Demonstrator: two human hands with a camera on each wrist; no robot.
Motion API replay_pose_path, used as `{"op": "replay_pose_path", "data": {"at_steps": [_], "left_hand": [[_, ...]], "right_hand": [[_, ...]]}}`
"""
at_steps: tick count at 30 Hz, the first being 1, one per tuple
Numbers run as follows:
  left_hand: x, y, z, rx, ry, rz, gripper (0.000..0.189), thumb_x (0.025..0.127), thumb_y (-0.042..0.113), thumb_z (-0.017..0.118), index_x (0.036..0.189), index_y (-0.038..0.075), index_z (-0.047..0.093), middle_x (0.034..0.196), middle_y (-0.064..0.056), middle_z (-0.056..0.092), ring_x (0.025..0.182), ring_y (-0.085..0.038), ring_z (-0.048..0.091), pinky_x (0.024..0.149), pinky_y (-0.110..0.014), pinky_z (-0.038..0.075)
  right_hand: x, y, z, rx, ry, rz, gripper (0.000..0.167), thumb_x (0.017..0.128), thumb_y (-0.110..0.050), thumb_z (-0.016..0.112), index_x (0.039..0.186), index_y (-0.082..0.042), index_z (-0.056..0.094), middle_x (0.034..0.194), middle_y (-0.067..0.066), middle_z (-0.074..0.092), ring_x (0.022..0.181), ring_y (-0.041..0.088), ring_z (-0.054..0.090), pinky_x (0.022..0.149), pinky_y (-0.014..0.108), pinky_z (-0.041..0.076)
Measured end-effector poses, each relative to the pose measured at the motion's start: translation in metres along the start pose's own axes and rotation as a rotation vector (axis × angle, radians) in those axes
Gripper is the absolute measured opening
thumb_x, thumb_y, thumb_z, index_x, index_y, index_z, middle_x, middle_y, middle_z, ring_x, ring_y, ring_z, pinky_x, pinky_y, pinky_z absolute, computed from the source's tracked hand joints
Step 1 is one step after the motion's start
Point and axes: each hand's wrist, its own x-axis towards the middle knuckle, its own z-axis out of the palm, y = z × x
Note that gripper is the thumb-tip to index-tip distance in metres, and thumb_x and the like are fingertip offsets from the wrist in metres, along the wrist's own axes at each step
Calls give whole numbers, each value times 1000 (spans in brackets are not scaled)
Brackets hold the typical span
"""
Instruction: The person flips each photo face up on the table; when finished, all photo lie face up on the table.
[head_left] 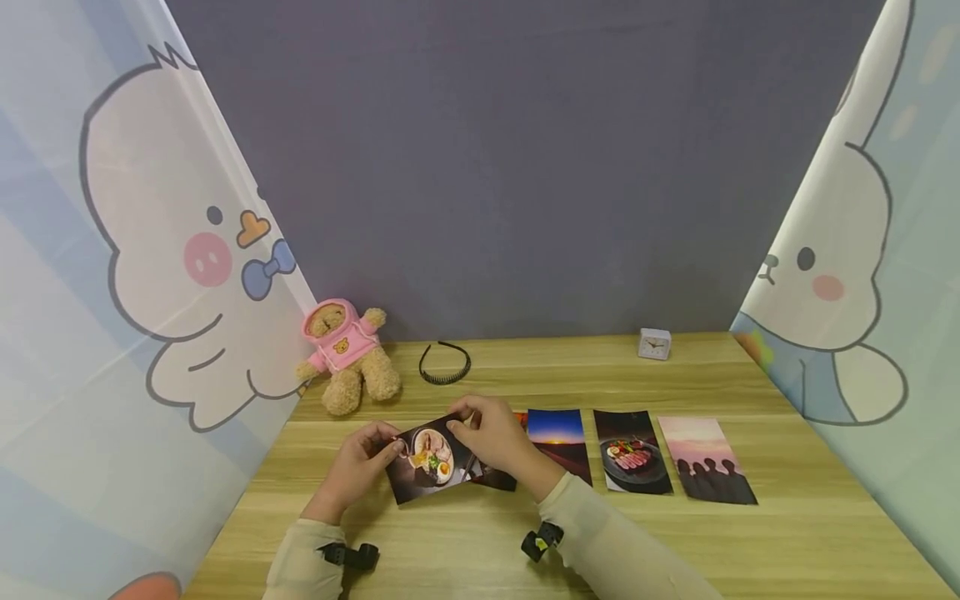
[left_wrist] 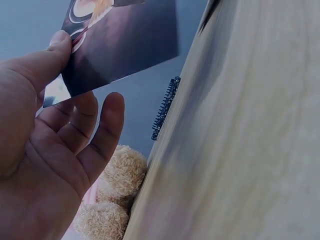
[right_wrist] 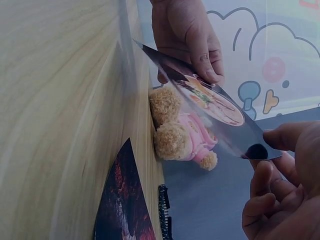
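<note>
Both hands hold one glossy photo print (head_left: 432, 460) of a noodle bowl with egg, raised above the table. My left hand (head_left: 358, 467) pinches its left edge, thumb on the picture side and fingers behind. At the opposite upper corner, my right hand (head_left: 491, 433) grips the print between thumb and fingers. In the right wrist view the print (right_wrist: 210, 100) tilts between the two hands. Partly covered by the right hand and the held print lies a dark red print (right_wrist: 125, 200) on the table. Right of it is a sunset print (head_left: 557, 437).
Farther right lie a print of sliced meat on a plate (head_left: 632, 454) and one of silhouetted heads under a pink sky (head_left: 708, 458). A teddy bear in a pink hoodie (head_left: 347, 350), a black headband (head_left: 445, 377) and a small white clock (head_left: 654, 343) stand or lie toward the back.
</note>
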Motion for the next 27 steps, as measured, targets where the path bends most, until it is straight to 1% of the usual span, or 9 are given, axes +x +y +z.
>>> {"op": "replay_pose_path", "data": {"at_steps": [1,6,10,14,18,21,24,27], "left_hand": [[0,0,0,-4,2,1,5,100,6,72,104,4,69,92,-6,73,79,-12,67,68,-27,55],[0,0,-1,7,39,5,10,99,8,74,105,8,66,92,-5,72,78,-13,65,68,-27,53],[0,-1,-2,1,66,24,11,99,5,73,108,4,66,94,-8,73,80,-12,66,68,-26,53],[0,-1,-1,-20,90,22,15,101,5,69,113,-2,65,98,-10,72,84,-11,67,72,-24,53],[0,0,0,-48,106,9,12,103,5,68,111,-3,65,96,-10,71,85,-11,67,73,-24,53],[0,2,0,-78,105,-6,9,102,4,67,108,-3,64,94,-10,71,84,-12,67,72,-25,54],[-1,3,0,-93,102,-22,10,102,4,68,108,-3,64,94,-10,72,82,-13,68,70,-26,55],[0,3,0,-97,98,-24,13,103,4,67,110,-6,63,94,-11,73,82,-13,69,71,-25,56]], "right_hand": [[0,0,0,1,-11,1,13,99,-24,76,112,-25,77,97,-10,66,59,11,52,48,28,45],[-1,1,0,22,-47,-9,8,98,-19,75,106,-22,77,92,-8,64,62,12,54,53,28,47],[-1,1,-1,36,-64,-14,6,98,-18,75,104,-20,77,89,-8,64,66,13,57,57,28,49],[-1,2,-1,42,-61,-19,5,98,-17,75,103,-18,78,88,-8,64,68,13,57,59,28,49],[0,3,-2,41,-54,-21,5,98,-17,75,103,-16,78,87,-8,64,69,12,57,59,28,48],[1,2,-3,39,-46,-12,8,99,-17,75,105,-15,78,87,-8,64,69,12,57,59,29,48],[1,1,-4,43,-33,-1,9,99,-18,74,107,-14,78,87,-9,65,70,13,57,61,29,49],[1,1,-5,58,-24,6,8,100,-18,73,106,-14,77,86,-9,65,71,13,57,62,30,49]]}}
